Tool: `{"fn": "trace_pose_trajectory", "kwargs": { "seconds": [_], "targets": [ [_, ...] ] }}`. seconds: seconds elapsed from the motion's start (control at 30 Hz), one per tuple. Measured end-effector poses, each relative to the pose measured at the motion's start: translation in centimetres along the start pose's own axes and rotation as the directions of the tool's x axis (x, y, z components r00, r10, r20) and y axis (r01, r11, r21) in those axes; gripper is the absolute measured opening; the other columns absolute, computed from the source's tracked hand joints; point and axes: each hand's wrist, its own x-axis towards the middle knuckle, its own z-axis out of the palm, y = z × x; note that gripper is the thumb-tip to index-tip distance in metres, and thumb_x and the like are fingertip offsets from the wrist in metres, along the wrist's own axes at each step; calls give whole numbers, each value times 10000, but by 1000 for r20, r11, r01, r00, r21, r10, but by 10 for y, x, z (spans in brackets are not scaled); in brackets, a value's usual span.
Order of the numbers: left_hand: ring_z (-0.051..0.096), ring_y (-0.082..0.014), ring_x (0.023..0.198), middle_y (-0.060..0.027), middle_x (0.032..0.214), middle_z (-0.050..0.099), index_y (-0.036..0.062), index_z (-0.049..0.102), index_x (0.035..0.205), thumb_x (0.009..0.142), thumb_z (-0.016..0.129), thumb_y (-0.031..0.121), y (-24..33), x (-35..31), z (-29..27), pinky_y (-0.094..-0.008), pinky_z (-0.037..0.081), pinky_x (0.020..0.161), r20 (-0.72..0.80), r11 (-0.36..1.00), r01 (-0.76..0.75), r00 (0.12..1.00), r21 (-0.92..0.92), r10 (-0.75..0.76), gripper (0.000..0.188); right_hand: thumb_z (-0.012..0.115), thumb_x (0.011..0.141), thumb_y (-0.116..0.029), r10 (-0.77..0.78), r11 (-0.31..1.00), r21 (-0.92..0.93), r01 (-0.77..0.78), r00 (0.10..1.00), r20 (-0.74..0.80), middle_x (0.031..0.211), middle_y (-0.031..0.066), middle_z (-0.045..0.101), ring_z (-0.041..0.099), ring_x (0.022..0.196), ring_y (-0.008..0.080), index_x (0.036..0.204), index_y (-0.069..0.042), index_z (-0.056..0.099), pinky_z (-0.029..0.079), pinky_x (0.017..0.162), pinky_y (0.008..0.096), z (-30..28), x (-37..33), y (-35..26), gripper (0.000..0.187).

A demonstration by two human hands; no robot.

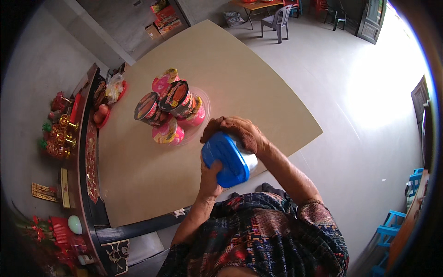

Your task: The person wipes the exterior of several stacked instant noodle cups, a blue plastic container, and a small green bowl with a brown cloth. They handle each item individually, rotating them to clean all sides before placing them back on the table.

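A clear plastic container with a blue lid [224, 159] is held tilted in front of me, near the table's front edge. My left hand [211, 179] grips it, the thumb lying on the lid and the other fingers hidden. Around its far side, my right hand [254, 134] presses a brown cloth [213, 131] to the container's wall. Beyond my hands, several instant noodle cups [176, 98] with pink or black wrapping are stacked on a round clear tray [207, 111].
The beige table [244, 83] spreads out under the cups. Along its left side runs a dark altar cabinet [88, 175] bearing gold and red ornaments [62, 136] and a red dish of fruit [102, 114]. A grey plastic chair [278, 22] stands far off; blue stools [392, 226] are at right.
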Motion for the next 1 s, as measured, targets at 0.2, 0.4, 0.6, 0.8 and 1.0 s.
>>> {"fn": "trace_pose_trajectory", "kwargs": {
  "seconds": [0.2,0.4,0.6,0.8,1.0],
  "targets": [
    [556,-258,1092,-111,1278,470,162,278,1391,879,625,303,4,11,0,-416,540,856,-80,995,-31,997,-94,24,635,585,807,-277,218,926,-209,-315,895,-388,1133,206,583,525,1029,338,1103,1,602,432,880,369,41,-40,-22,407],
    [557,-253,1108,-111,1281,477,174,271,1393,898,577,428,1,10,14,-411,549,843,-2,977,81,997,-195,-83,635,503,908,-310,558,830,254,-497,731,-393,1183,117,550,496,1101,206,1282,-21,449,389,949,313,46,-65,-60,475],
    [512,-276,1186,-93,1332,454,170,200,1441,805,693,440,-8,-3,-6,-464,484,951,189,982,170,970,-82,-152,849,521,949,-342,565,815,447,-370,681,-466,1177,47,515,470,1088,125,1270,-47,400,367,964,294,45,-57,-81,453],
    [513,-251,1176,-93,1328,452,159,213,1439,726,784,356,2,-17,10,-425,479,949,259,994,102,959,48,-111,934,527,914,-250,634,699,619,-358,711,-305,1056,71,582,536,1019,157,1191,-10,477,399,930,284,20,-21,-79,370],
    [533,-255,1135,-136,1272,493,66,291,1397,707,694,52,20,-6,9,-418,476,951,158,984,2,987,181,-31,799,572,884,-241,552,827,261,-497,806,-213,971,77,610,553,977,168,1104,-15,574,449,833,310,-11,-18,-73,315]
  ]
}}
